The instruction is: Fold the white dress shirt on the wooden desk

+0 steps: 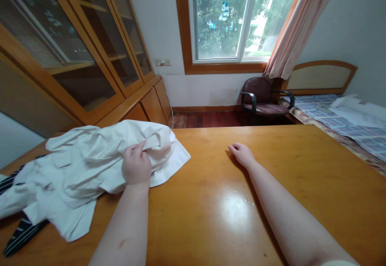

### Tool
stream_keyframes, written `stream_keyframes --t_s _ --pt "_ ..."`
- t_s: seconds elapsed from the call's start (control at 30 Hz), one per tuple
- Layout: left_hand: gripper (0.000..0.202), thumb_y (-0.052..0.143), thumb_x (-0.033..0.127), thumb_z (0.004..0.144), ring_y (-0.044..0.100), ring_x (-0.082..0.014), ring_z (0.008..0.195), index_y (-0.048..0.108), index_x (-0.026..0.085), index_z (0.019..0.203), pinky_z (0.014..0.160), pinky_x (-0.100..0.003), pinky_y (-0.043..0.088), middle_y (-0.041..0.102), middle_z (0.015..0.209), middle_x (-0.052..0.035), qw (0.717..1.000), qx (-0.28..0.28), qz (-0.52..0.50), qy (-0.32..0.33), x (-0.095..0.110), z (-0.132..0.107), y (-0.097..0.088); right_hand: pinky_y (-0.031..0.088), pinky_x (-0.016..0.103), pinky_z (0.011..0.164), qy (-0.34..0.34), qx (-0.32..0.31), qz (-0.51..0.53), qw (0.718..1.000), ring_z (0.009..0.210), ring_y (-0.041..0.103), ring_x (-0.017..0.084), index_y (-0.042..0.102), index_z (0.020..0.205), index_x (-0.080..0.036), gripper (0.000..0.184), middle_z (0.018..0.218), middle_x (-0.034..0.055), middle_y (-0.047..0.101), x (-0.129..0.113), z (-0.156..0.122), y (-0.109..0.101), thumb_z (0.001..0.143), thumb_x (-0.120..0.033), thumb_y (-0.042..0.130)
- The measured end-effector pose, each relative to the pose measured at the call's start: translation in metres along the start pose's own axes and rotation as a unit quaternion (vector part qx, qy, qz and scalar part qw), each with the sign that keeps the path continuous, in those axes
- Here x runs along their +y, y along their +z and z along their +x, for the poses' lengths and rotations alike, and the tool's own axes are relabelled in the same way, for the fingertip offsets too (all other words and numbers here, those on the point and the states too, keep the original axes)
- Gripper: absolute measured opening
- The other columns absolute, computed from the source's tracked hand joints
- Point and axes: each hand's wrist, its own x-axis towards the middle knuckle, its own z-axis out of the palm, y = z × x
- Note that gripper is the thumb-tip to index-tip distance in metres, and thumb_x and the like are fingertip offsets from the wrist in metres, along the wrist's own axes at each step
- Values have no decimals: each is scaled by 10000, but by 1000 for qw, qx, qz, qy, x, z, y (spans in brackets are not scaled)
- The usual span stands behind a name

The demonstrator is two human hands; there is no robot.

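A crumpled white garment (87,157) lies across the left part of the wooden table (205,193). My left hand (137,163) is closed on a fold of it near its right end, thumb and fingers pinching the cloth. Dark fabric with white stripes (25,234) shows from under the garment at the left; most of it is hidden. My right hand (242,154) rests at the far half of the table, to the right of the garment and apart from it. Its fingers are curled in, and nothing shows in them.
A glass-doored wooden cabinet (120,91) stands along the left, beyond the table. A white cable (167,91) hangs from a wall socket (163,62). Past the table's far edge are a maroon armchair (262,97) and, at right, a bed with a plaid cover (350,117).
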Motion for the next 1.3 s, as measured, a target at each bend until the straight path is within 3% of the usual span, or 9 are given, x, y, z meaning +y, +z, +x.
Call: stream_keyframes --t_s 0.17,0.37,0.47,0.57,0.7,0.8,0.93,1.07,1.3 --pt "359 427 149 796 567 -216 945 669 184 1057 878 -324 439 602 984 -91 991 -21 -87 102 6 -8 2 207 250 491 -3 2 1 1000 512 400 115 395 536 -198 425 504 -27 414 -2 0 -1 817 -516 409" --pt "361 466 347 841 599 -201 948 638 243 1141 826 -295 464 635 1086 -49 896 -365 -161 195 24 -11 16 202 249 486 5 -4 0 1000 509 395 116 409 542 -197 415 501 -27 412 -3 0 -2 812 -512 408" --pt "435 495 440 825 602 -212 969 614 221 1182 845 -308 463 633 1133 -59 850 -456 -201 171 27 -12 17 202 250 490 9 -5 -3 1000 516 401 117 407 547 -198 416 509 -27 421 -3 0 -2 815 -515 407" --pt "376 453 427 852 609 -200 929 656 207 1079 826 -303 468 663 1050 -52 875 -406 -231 125 24 -10 12 202 255 494 13 -6 -8 1000 512 395 116 402 548 -199 416 509 -29 415 -4 -1 -2 818 -514 405" --pt "322 421 381 876 580 -227 952 629 164 991 869 -360 442 640 1004 -84 979 -158 -122 32 16 -4 4 201 255 492 14 -3 -6 1000 512 390 115 405 549 -198 414 511 -29 420 -4 0 -2 814 -516 408" --pt "399 428 391 881 496 -312 1110 505 138 1180 940 -471 369 556 1177 -134 998 -63 -8 -26 8 -1 3 206 252 490 12 -3 1 1000 512 393 116 400 544 -198 418 507 -28 415 -3 0 -2 814 -518 405" --pt "545 399 493 870 364 -414 1232 458 109 1253 947 -559 315 443 1323 -221 984 -150 75 -56 -2 -4 11 203 249 480 8 2 9 1000 510 398 119 402 537 -198 423 500 -26 408 -2 0 -1 807 -523 407" --pt "549 480 612 762 492 -420 1081 607 201 1104 844 -550 384 543 1177 -229 947 -288 135 -41 -9 -10 23 200 250 473 9 9 18 1000 501 382 117 401 531 -197 423 495 -27 398 -2 -1 -1 801 -522 416" --pt "657 510 616 727 493 -388 1087 550 207 1239 900 -488 381 520 1186 -200 911 -394 105 64 6 -12 26 294 248 529 -34 46 123 991 529 395 115 408 564 -198 422 514 -33 406 -1 -1 4 809 -540 431"
